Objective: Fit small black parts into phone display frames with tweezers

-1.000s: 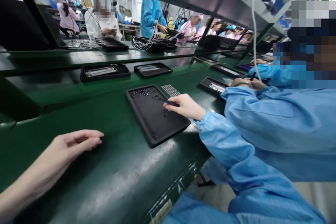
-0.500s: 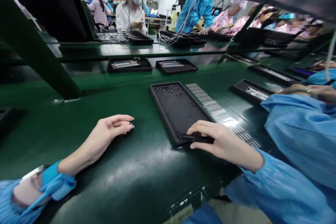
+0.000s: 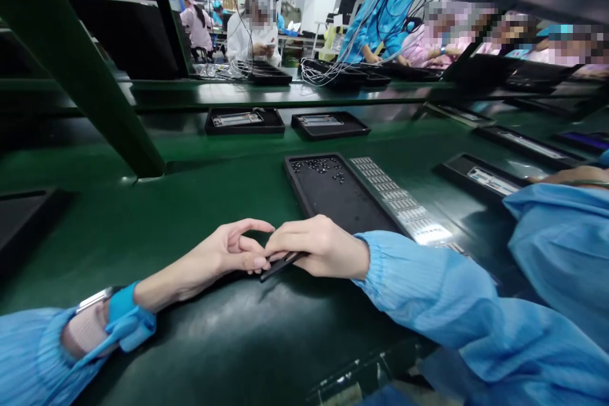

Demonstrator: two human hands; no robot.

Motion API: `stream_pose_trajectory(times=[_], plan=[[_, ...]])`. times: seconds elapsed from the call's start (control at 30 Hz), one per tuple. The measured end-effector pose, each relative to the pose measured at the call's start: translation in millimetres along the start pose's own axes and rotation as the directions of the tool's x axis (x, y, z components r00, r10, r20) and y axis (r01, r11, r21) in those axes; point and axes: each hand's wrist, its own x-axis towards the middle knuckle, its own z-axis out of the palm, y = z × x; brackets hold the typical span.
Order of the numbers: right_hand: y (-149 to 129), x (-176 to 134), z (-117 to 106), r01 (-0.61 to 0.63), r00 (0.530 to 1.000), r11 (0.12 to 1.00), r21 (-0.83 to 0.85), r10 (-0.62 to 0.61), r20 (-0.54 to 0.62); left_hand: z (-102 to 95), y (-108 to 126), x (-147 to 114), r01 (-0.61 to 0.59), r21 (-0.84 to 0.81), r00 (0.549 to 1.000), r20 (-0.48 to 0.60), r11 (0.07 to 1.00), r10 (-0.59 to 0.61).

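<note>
Head view, hands first. Left hand, left of centre: half open, fingers curled, thumb tip beside the right fingertips; cannot tell whether anything is pinched in it. Right hand, just right of centre: fingers closed round a slim black tool, whose lower-left end lies just by the left thumb; contact with the thumb unclear.

Surroundings, left to right. Black tray edge at the left margin. Green post slants across the upper left, blocking part of the background. Two shallow trays at upper centre, each with a pale metal frame. Dark open tray right of centre, small dark pieces gathered at its far end; right hand and cuff hide its near end. Card of pale strips beside it, lower end partly covered by the sleeve. Co-worker's blue sleeve at right edge.
</note>
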Motion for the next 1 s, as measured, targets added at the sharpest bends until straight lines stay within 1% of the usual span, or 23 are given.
stream_pose_trajectory(times=[0.07, 0.1, 0.13, 0.17, 0.2, 0.23, 0.27, 0.3, 0.4, 0.5, 0.57, 0.6, 0.67, 0.73, 0.8, 0.83, 0.9, 1.0], plan=[[-2.5, -0.9, -2.2, 0.030, 0.999, 0.999, -0.023, -0.031, -0.022, -1.5, 2.0, -0.7, -0.002, 0.026, 0.999, 0.050, 1.000, 0.001], [-4.4, 0.5, -5.2, 0.040, 0.998, 0.998, -0.043, -0.041, -0.041, -4.1, 5.8, 0.5, -0.022, 0.085, 0.998, 0.068, 0.996, 0.017], [-7.0, 3.0, -9.6, 0.045, 0.997, 0.996, -0.071, -0.050, -0.067, -8.4, 11.9, 3.6, -0.064, 0.197, 0.997, 0.066, 0.978, 0.052], [-10.0, 6.1, -15.4, 0.042, 0.994, 0.994, -0.105, -0.053, -0.100, -14.6, 20.4, 9.0, -0.114, 0.376, 0.993, 0.030, 0.920, 0.111], [-13.3, 9.3, -22.2, 0.029, 0.989, 0.990, -0.141, -0.049, -0.136, -22.6, 30.8, 17.1, -0.151, 0.572, 0.981, -0.016, 0.806, 0.195], [-16.3, 12.0, -29.6, 0.008, 0.984, 0.985, -0.173, -0.039, -0.174, -32.3, 42.4, 27.6, -0.134, 0.774, 0.947, -0.084, 0.619, 0.310], [-18.8, 14.0, -37.1, -0.019, 0.976, 0.980, -0.200, -0.025, -0.215, -43.6, 54.3, 40.2, -0.027, 0.919, 0.892, -0.155, 0.392, 0.425], [-20.4, 14.9, -44.1, -0.050, 0.967, 0.973, -0.225, -0.009, -0.255, -55.9, 65.7, 54.2, 0.038, 0.945, 0.855, -0.199, 0.324, 0.480], [-19.5, 12.2, -58.3, -0.150, 0.929, 0.950, -0.275, 0.040, -0.368, -94.9, 90.8, 96.3, 0.179, 0.956, 0.767, -0.284, 0.232, 0.576], [-14.7, 6.4, -61.2, -0.206, 0.904, 0.937, -0.284, 0.071, -0.421, -130.1, 99.0, 125.8, 0.321, 0.933, 0.691, -0.346, 0.160, 0.635], [-12.5, 4.1, -60.1, -0.211, 0.906, 0.933, -0.291, 0.074, -0.418, -149.7, 98.0, 135.7, 0.400, 0.910, 0.658, -0.370, 0.112, 0.656], [-11.8, 3.5, -59.5, -0.208, 0.909, 0.931, -0.301, 0.071, -0.410, -157.6, 96.5, 138.0, 0.430, 0.899, 0.650, -0.375, 0.087, 0.661], [-10.6, 2.6, -59.1, -0.209, 0.913, 0.924, -0.320, 0.067, -0.402, -167.9, 93.4, 138.1, 0.465, 0.885, 0.654, -0.368, 0.032, 0.661], [-8.7, 1.0, -59.8, -0.237, 0.907, 0.918, -0.317, 0.092, -0.412, -168.2, 91.2, 133.4, 0.465, 0.885, 0.677, -0.336, -0.026, 0.655], [-5.6, -1.9, -60.9, -0.300, 0.885, 0.909, -0.289, 0.152, -0.441, -157.6, 89.9, 124.7, 0.435, 0.897, 0.703, -0.283, -0.080, 0.652], [-3.8, -3.6, -61.3, -0.340, 0.866, 0.903, -0.264, 0.191, -0.461, -148.7, 88.9, 118.7, 0.412, 0.905, 0.715, -0.250, -0.105, 0.652], [-0.3, -6.6, -61.8, -0.428, 0.815, 0.883, -0.191, 0.286, -0.504, -125.1, 84.4, 102.6, 0.354, 0.924, 0.738, -0.181, -0.145, 0.651], [4.5, -8.0, -61.7, -0.552, 0.713, 0.834, -0.012, 0.464, -0.526, -80.9, 65.4, 67.0, 0.273, 0.946, 0.766, -0.103, -0.175, 0.635]])
